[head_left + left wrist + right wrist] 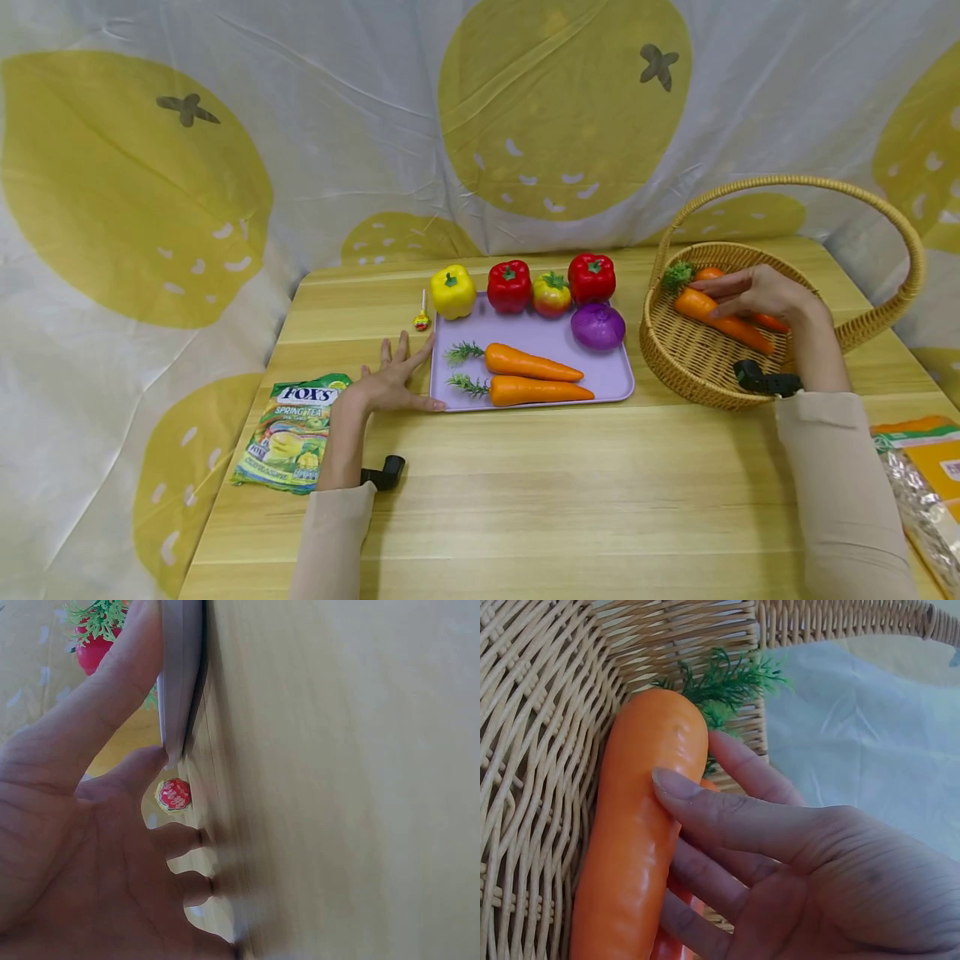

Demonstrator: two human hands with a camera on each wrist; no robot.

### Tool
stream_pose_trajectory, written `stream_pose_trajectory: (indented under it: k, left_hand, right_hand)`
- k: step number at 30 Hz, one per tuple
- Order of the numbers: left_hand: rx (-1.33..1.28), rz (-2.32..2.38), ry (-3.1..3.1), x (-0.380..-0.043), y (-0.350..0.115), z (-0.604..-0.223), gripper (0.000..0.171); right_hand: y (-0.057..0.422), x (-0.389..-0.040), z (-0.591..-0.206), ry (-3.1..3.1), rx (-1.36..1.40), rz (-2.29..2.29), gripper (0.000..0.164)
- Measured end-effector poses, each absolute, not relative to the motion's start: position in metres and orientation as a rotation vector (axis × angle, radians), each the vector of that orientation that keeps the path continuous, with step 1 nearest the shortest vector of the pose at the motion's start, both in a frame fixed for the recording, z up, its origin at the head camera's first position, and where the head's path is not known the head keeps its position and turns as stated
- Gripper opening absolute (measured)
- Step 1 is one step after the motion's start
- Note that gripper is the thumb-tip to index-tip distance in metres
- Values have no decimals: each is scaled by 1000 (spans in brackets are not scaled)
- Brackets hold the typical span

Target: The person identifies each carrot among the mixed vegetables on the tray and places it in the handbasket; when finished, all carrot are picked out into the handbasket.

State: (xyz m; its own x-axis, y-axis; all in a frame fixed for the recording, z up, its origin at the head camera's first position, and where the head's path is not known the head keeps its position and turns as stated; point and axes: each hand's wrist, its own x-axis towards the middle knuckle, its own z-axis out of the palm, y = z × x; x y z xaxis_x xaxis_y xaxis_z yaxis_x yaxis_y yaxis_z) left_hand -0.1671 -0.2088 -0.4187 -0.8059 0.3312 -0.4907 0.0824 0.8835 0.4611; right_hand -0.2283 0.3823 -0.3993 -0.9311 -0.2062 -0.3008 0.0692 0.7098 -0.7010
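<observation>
My right hand (776,292) reaches into a wicker basket (678,362) and grips an orange carrot (634,825) with a leafy green top. In the right wrist view, my thumb lies on its near side, fingers curled behind. Another orange carrot (708,273) and something red-orange lie behind it, partly hidden by my hand. My left hand (390,385) is spread at the left edge of a lilac tray (517,329), thumb and index finger at its rim. Two carrots (532,362) lie on the tray beside a purple onion-like vegetable (597,326).
A yellow pepper (453,292), two red peppers (509,286) and a red-yellow tomato (551,294) line the tray's back edge. A lollipop (422,320) lies left of it. A green FOX'S candy bag (288,437) is by my left forearm; another packet (926,475) lies far right.
</observation>
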Motion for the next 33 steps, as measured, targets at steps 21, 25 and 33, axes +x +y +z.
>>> stream_pose_trajectory:
  k: [21,25,33]
  left_hand:
    - [297,573,2467,-167,-210,-420,120]
    - [296,564,2466,-166,-210,-419,119]
    - [311,559,2473,-167,-210,-419,119]
  right_hand:
    - [383,-225,-397,2550,-63,-1096,57]
    - [384,-226,-398,2551,-46,-1069,57]
    - [386,-228,-399,2513,-18,-1108,53]
